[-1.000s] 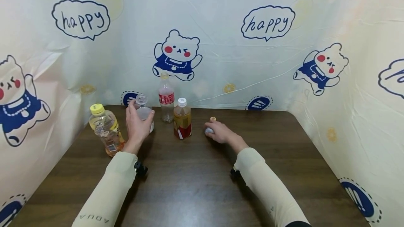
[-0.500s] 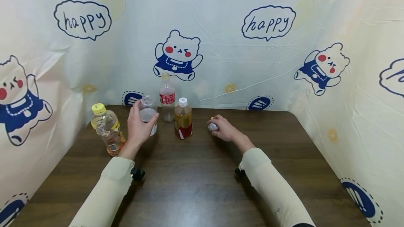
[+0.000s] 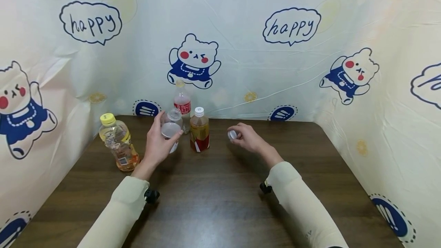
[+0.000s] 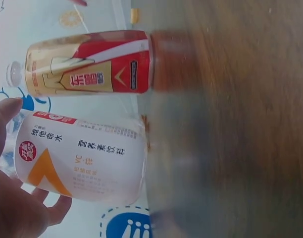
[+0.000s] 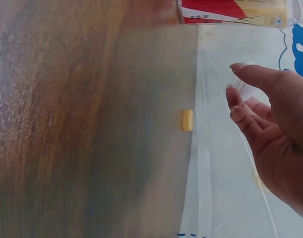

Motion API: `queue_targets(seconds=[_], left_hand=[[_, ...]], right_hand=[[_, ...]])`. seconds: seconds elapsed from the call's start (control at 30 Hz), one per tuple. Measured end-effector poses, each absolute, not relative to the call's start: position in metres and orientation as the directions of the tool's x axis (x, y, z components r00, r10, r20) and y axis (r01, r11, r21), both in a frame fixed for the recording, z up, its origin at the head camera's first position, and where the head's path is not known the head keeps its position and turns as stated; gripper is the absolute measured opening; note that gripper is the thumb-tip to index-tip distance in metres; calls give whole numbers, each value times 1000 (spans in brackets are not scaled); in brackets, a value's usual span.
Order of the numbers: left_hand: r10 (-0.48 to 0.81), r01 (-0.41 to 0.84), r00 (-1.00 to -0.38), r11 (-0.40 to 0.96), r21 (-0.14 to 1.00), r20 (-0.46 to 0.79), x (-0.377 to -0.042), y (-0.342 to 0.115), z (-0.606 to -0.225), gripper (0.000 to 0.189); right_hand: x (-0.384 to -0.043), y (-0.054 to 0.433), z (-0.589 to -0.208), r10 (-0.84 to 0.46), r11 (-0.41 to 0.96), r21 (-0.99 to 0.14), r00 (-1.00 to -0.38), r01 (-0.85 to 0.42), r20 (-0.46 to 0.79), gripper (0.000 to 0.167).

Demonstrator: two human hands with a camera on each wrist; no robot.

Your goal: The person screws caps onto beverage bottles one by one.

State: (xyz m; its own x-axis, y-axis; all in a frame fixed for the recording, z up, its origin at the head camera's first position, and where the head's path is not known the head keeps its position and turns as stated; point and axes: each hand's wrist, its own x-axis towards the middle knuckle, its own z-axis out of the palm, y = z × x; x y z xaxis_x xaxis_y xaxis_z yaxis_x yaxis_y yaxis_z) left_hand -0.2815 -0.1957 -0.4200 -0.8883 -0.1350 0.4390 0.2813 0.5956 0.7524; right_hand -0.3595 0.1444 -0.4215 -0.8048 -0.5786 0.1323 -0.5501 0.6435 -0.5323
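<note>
In the head view my left hand grips a clear, uncapped drink bottle from its left side, thumb in front and fingers behind. The left wrist view shows the bottle's white label with an orange mark, its base close over the table. My right hand, further right, pinches a white bottle cap between thumb and fingers above the tabletop. Between the hands stands a bottle of amber drink with a white cap and a red-and-gold label. Behind my right hand lies an orange cap on the table.
A tilted-looking bottle with a yellow cap stands left of my left arm. Behind the gripped bottle is a red-labelled bottle. A printed curtain hangs along the back edge of the dark wooden table.
My left hand has shifted right with the clear bottle, closer to the amber drink bottle. My right hand has lifted the white cap and turned it away from the orange cap.
</note>
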Motion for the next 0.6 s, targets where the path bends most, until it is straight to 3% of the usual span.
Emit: queue_targets(seconds=[0.6], left_hand=[[-106, 272, -913, 564, 780, 395, -271, -182, -429, 78]], right_hand=[[-346, 146, -405, -576, 581, -584, -794, -566, 196, 32]])
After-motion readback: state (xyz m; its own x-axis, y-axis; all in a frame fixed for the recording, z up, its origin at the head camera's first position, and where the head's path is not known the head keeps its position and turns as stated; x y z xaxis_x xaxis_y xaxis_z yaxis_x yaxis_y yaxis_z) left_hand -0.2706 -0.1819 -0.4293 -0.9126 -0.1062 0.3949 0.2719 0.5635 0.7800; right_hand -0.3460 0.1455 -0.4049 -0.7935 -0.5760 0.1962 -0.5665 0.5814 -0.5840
